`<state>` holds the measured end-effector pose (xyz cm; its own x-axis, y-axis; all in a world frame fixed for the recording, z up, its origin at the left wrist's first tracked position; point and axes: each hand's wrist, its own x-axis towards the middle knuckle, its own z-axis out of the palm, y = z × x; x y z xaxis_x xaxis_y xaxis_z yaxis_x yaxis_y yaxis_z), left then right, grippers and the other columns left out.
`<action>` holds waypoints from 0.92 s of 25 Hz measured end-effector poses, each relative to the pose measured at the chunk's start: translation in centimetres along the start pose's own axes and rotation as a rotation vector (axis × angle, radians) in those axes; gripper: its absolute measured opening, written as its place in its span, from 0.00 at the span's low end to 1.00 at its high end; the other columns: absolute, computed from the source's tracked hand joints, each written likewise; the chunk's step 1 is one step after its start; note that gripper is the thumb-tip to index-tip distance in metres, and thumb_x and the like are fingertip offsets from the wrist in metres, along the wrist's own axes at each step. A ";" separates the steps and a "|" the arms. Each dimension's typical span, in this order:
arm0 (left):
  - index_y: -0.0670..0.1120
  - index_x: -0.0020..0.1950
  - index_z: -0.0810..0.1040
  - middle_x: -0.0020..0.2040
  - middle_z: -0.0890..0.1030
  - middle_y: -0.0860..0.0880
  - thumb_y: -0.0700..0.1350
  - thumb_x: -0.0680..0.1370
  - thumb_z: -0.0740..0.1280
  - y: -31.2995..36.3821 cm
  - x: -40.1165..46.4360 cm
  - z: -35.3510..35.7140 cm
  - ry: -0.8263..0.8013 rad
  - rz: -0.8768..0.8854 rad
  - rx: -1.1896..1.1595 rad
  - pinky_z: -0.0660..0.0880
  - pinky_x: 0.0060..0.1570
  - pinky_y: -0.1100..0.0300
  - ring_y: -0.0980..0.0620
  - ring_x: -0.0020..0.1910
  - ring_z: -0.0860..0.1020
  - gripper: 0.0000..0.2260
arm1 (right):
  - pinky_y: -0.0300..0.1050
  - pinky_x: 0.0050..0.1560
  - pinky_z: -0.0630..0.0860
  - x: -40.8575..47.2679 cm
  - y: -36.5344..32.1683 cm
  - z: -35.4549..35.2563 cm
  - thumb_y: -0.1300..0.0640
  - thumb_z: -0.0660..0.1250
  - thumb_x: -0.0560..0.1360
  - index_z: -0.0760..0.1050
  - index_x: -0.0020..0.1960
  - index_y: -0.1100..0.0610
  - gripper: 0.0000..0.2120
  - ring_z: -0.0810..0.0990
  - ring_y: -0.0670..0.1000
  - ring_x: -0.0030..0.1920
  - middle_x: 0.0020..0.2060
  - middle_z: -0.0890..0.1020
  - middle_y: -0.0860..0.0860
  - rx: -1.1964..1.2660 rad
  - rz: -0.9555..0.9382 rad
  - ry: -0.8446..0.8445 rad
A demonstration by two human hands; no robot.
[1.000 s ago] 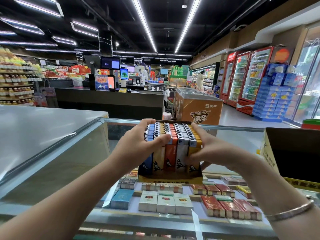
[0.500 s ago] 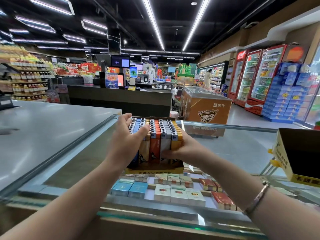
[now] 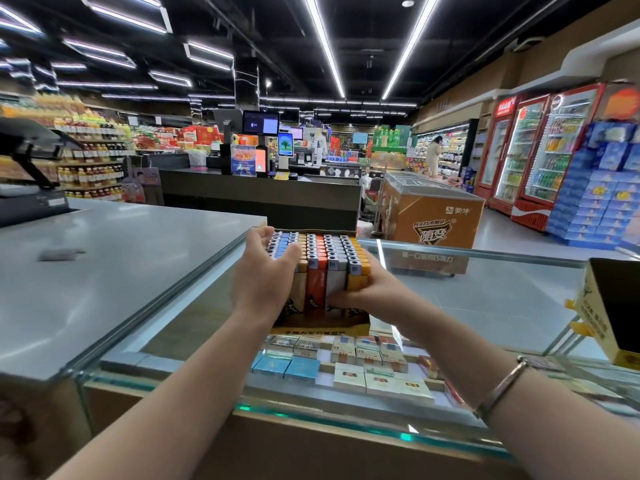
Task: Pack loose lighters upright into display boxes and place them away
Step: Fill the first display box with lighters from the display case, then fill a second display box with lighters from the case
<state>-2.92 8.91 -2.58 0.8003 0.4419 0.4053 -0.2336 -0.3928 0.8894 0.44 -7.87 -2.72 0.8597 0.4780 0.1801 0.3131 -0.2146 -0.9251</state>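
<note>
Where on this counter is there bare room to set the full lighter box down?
The grey countertop left of the left hand is bare except for one small flat grey item. The glass case top between the right hand and the empty yellow box is free too.

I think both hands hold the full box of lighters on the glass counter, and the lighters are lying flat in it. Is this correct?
Not quite. The head view shows the lighters standing upright in the display box, caps up. The rest holds: left hand and right hand hold it on the glass counter.
</note>
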 end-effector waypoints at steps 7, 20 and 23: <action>0.45 0.49 0.78 0.55 0.79 0.48 0.45 0.73 0.62 4.2 -5.3 4.0 0.030 0.899 0.220 0.67 0.59 0.56 0.50 0.56 0.74 0.09 | 0.36 0.36 0.70 -4.3 -1.4 -3.5 0.42 0.58 0.76 0.70 0.54 0.54 0.16 0.77 0.45 0.42 0.41 0.76 0.44 -0.459 -0.159 0.510; 0.56 0.72 0.57 0.71 0.66 0.48 0.52 0.77 0.64 11.3 -14.9 21.4 -0.933 0.445 0.067 0.67 0.63 0.52 0.48 0.66 0.69 0.26 | 0.57 0.62 0.66 -19.7 2.3 -23.8 0.54 0.66 0.71 0.62 0.69 0.55 0.28 0.65 0.63 0.65 0.66 0.67 0.60 -0.879 0.583 1.001; 0.55 0.73 0.56 0.71 0.67 0.45 0.54 0.78 0.62 11.1 -16.0 23.5 -1.079 0.261 0.024 0.71 0.62 0.49 0.46 0.64 0.71 0.26 | 0.58 0.62 0.68 -21.8 2.9 -25.1 0.54 0.65 0.73 0.55 0.73 0.50 0.32 0.68 0.63 0.63 0.67 0.68 0.59 -0.708 0.642 0.914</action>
<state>-5.36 -21.43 -4.19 0.7915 -0.5862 0.1730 -0.4640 -0.3920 0.7944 -7.23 -40.29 -0.89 0.8064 -0.5582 0.1953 -0.3477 -0.7146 -0.6070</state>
